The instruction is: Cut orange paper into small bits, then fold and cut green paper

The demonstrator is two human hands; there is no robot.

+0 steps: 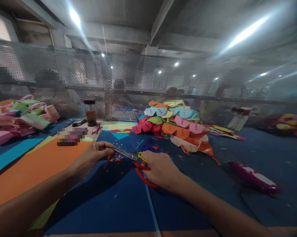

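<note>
My right hand is closed round the red and yellow handles of a pair of scissors, whose blades point left over the blue table top. At the blade tips, my left hand is closed in a pinch. A thin reddish strip, apparently paper, hangs from its fingers; its upper end is hidden. Small orange paper scraps lie on the table below the blades. Under my left forearm spreads a large orange paper sheet.
Behind the scissors rises a pile of coloured folded paper pieces. Another paper pile stands at the far left, near a jar of dark liquid. A purple device lies at right. A perforated metal screen borders the back, with people beyond.
</note>
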